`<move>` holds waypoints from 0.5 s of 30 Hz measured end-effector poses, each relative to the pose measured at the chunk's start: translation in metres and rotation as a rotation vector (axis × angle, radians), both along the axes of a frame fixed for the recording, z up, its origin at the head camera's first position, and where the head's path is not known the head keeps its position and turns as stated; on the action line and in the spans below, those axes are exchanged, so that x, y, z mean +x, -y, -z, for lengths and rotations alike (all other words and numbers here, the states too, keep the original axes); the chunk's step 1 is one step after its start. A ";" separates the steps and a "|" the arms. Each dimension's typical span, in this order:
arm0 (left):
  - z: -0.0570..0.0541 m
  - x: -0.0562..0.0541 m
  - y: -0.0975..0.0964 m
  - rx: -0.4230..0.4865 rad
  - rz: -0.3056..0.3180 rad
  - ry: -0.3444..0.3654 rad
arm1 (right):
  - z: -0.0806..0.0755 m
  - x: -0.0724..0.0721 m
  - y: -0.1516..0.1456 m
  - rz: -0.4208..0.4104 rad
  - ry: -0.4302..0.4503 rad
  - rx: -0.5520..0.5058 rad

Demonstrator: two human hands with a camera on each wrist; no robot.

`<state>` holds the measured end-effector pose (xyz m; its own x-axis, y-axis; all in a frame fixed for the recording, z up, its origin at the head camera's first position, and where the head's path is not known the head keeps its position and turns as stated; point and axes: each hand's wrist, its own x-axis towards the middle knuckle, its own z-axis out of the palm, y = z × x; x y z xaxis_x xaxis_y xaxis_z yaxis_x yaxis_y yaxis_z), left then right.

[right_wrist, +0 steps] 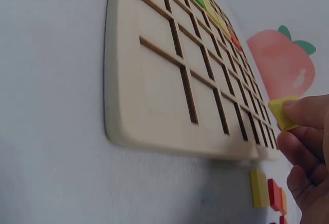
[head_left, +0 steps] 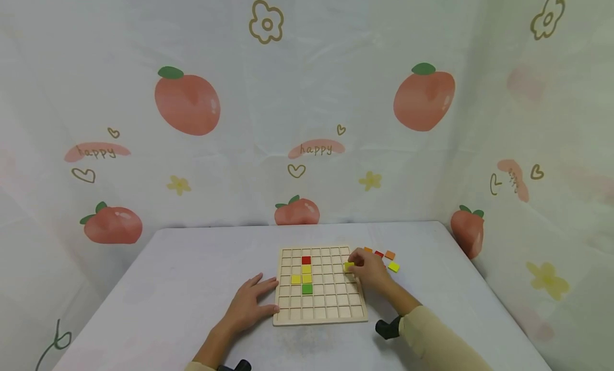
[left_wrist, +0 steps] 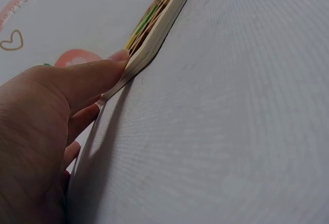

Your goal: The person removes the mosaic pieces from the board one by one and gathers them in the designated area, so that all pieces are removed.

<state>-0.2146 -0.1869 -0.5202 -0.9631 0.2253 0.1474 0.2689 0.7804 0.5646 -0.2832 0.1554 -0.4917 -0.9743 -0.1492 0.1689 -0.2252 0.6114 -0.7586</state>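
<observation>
A square wooden grid board lies on the table, with a red tile, several yellow tiles and a green tile set in its cells. My right hand pinches a yellow tile between thumb and fingers, over the board's right edge. Along the left edge, my left hand touches the board with thumb and fingertips, its fingers fairly straight and spread. In the left wrist view, the thumb rests against the board's side.
To the right of the board lie loose tiles: an orange tile, a red tile and a yellow tile, among others partly behind the right hand. The white table backs onto a printed curtain.
</observation>
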 end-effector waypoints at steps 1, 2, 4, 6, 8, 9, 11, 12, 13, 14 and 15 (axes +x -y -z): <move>0.000 0.000 0.000 0.000 -0.002 0.001 | 0.000 0.000 -0.002 0.006 -0.004 0.008; -0.001 0.000 0.000 0.002 -0.003 0.002 | 0.000 0.001 -0.005 0.013 -0.006 0.013; -0.001 0.000 0.000 0.006 -0.007 0.006 | 0.000 0.002 -0.010 0.022 -0.017 0.022; -0.001 0.000 0.000 0.004 -0.011 0.011 | 0.001 0.004 -0.016 0.033 -0.024 0.023; 0.000 0.000 0.000 0.005 -0.012 0.016 | 0.002 0.005 -0.022 0.053 -0.022 0.023; 0.000 0.000 0.000 0.003 -0.011 0.017 | 0.002 0.005 -0.024 0.066 -0.019 0.024; 0.000 0.000 0.000 -0.001 -0.009 0.015 | 0.003 0.006 -0.030 0.085 -0.027 0.015; 0.000 0.000 0.000 -0.003 -0.008 0.013 | 0.003 0.006 -0.033 0.096 -0.030 0.017; 0.000 0.000 0.000 -0.002 -0.008 0.013 | 0.003 0.006 -0.036 0.104 -0.028 0.012; 0.000 0.000 0.000 -0.002 -0.009 0.012 | 0.004 0.006 -0.038 0.111 -0.030 0.014; 0.000 0.000 0.000 -0.002 -0.011 0.011 | 0.004 0.006 -0.041 0.117 -0.031 0.015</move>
<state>-0.2147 -0.1873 -0.5207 -0.9670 0.2154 0.1363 0.2545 0.7843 0.5658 -0.2768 0.1960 -0.4960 -0.9795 -0.0379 0.1977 -0.1749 0.6459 -0.7431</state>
